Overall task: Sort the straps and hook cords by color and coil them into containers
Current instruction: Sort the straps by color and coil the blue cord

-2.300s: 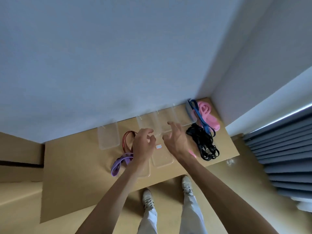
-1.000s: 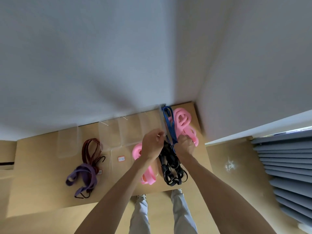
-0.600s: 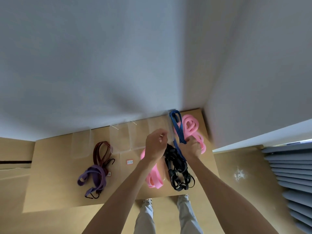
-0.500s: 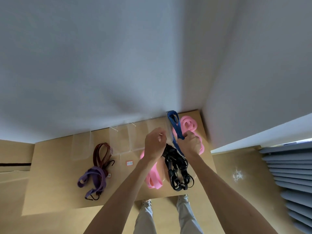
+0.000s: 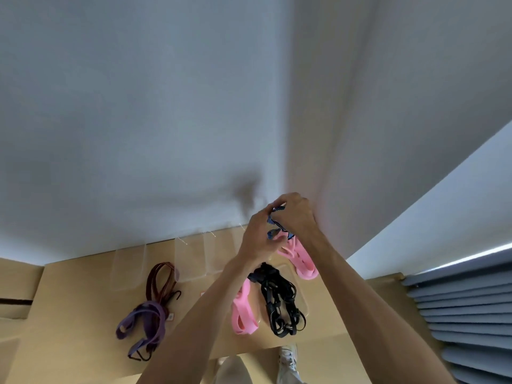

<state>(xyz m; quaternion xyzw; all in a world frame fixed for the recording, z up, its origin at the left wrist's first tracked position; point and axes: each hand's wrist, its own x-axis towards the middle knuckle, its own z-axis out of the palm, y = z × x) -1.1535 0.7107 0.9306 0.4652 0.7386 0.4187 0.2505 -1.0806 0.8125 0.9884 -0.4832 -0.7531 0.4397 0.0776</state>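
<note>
Both hands are raised above the table's far right corner with a blue patterned cord [image 5: 275,220] between them. My left hand [image 5: 259,236] and my right hand [image 5: 295,214] each grip part of it, and most of the cord is hidden by the fingers. Below them on the wooden table [image 5: 69,314] lie a pink strap [image 5: 300,260], a bundle of black hook cords [image 5: 278,300] and a second pink strap [image 5: 241,314]. At the left lie a purple strap [image 5: 145,321] and a dark red hook cord [image 5: 160,281]. Clear containers [image 5: 128,268] stand along the wall.
The table sits in a corner, with grey walls behind it and to its right. A window blind [image 5: 468,309] hangs at the lower right. My legs and a shoe [image 5: 288,361] show below the table's front edge.
Both hands have lifted the blue cord up off the table, away from the black bundle and the pink strap, and gathered it between them. The camera has tilted upward.
</note>
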